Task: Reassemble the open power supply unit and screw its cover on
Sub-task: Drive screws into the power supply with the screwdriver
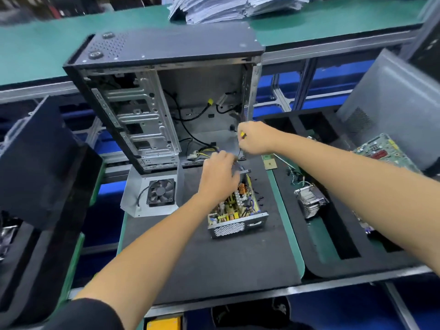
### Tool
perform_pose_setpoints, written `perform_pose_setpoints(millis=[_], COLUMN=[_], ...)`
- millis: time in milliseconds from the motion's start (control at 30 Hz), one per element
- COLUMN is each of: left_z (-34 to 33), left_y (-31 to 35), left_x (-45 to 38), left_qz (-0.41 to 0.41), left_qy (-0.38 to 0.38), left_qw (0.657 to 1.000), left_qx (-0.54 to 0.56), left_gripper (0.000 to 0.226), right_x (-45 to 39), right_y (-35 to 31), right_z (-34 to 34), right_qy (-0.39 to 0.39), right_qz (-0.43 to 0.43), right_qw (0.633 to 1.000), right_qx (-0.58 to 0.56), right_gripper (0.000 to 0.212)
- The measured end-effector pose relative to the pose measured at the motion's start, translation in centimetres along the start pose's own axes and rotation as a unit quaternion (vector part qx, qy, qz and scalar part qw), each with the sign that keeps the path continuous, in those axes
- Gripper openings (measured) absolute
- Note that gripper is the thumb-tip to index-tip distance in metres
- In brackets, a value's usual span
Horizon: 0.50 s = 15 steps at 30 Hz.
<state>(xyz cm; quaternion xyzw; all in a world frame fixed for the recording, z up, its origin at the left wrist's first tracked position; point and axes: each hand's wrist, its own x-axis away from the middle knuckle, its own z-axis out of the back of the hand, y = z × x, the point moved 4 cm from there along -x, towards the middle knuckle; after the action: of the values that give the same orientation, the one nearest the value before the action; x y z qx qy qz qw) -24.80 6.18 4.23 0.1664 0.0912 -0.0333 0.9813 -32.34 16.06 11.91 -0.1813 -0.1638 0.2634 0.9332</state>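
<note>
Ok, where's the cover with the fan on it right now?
In the head view, the fan cover lies flat on the dark mat, left of the open power supply and just in front of the upright PC case; neither hand touches it.

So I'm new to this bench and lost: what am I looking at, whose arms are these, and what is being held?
One picture, from a camera worn on a person's head, looking down at their own arms. On the dark mat lies the open power supply, circuit board showing. Its cover, with a fan, lies apart to the left. Behind stands an empty PC case. The left hand is at the supply's cables; the right hand grips a yellow-handled tool, probably a screwdriver. A heatsink lies to the right.
</note>
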Motion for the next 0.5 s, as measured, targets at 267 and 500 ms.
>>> perform_pose_setpoints(millis=[267,500], left_z=[-2.8,-3.3], left_y=[0.4,0.2], left_x=[-1.9,-2.3], left_qz=[0.036,0.006], left_qy=[-0.171,-0.163], left_qw=[0.984,0.98], left_qx=[-0.029,-0.112], left_gripper=[0.014,0.018], right_x=[0.4,-1.3], right_y=[7.0,8.3], right_z=[-3.8,-7.7], right_qy=[-0.125,-0.179], right_qz=[-0.069,-0.04], right_qw=[0.984,0.974], right_qx=[0.109,0.136], right_gripper=[0.034,0.029])
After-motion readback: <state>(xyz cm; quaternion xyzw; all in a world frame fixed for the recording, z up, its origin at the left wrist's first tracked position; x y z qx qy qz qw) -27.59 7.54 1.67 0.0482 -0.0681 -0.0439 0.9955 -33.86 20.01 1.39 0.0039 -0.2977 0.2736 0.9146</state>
